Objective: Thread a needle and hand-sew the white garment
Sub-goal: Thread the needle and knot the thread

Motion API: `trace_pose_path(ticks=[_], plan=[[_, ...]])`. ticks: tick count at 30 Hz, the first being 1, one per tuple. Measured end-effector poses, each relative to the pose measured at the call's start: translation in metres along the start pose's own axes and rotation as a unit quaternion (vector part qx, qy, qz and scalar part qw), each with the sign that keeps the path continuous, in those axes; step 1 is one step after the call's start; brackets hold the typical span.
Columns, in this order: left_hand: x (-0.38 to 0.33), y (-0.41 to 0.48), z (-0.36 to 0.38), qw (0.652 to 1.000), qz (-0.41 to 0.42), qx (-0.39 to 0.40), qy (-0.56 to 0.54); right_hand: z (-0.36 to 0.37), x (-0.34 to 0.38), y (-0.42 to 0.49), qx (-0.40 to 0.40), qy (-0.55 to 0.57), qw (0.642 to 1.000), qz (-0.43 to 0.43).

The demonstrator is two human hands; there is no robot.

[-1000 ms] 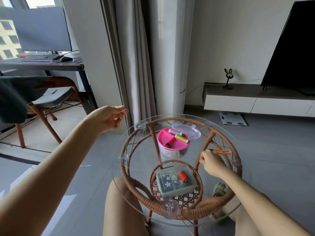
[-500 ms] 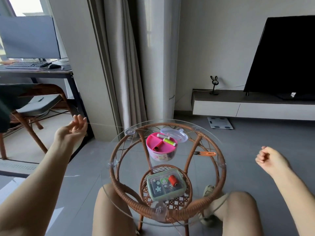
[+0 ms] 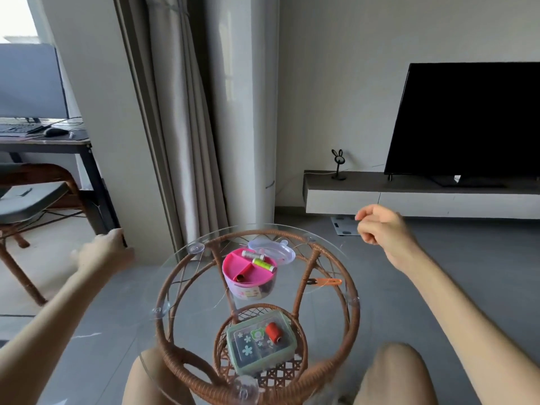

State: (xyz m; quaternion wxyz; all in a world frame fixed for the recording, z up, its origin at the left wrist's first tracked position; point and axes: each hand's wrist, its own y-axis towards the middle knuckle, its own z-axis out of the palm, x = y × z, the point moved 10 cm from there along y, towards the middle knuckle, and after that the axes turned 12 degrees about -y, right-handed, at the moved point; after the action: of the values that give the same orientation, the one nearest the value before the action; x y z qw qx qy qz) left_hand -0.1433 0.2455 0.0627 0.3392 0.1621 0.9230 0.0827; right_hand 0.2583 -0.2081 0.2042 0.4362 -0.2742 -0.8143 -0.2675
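My left hand (image 3: 102,254) is out to the left of the round glass-topped rattan table (image 3: 355,325). It is blurred, turned back-up, fingers curled. My right hand (image 3: 380,226) is raised past the table's far right edge, thumb and forefinger pinched together, other fingers curled. The thread between the hands is too fine to make out. A pink sewing box (image 3: 248,276) on the glass holds a grey spool (image 3: 251,254), a green spool (image 3: 264,264) and a brown one (image 3: 244,273). Orange snips (image 3: 325,282) lie to its right. No white garment is in view.
The box's clear lid (image 3: 273,249) lies behind it. A green case (image 3: 261,346) with a red spool (image 3: 273,331) sits on the lower rattan shelf. My knees flank the table. A chair (image 3: 29,197) and desk (image 3: 43,141) stand left, a TV bench (image 3: 409,197) right.
My right hand left the snips, swung out to the right, then rose toward the TV bench. My left hand, which pinched a visible thread half a second ago, dropped lower and nearer the table.
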Motion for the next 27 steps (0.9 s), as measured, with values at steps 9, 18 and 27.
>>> trace_pose_path(ticks=[9, 18, 27], plan=[[-0.365, -0.201, -0.008, 0.805, 0.114, 0.319, -0.487, 0.073, 0.132, 0.013, 0.095, 0.012, 0.977, -0.189], [-0.33, -0.127, 0.036, 0.751, 0.001, 0.251, -0.61, 0.151, 0.107, 0.076, 0.159, 0.183, 0.961, -0.137], [-0.251, -0.106, -0.028, 0.894, -0.065, 0.191, -0.399, 0.19, 0.153, 0.064, 0.212, 0.24, 0.941, -0.113]])
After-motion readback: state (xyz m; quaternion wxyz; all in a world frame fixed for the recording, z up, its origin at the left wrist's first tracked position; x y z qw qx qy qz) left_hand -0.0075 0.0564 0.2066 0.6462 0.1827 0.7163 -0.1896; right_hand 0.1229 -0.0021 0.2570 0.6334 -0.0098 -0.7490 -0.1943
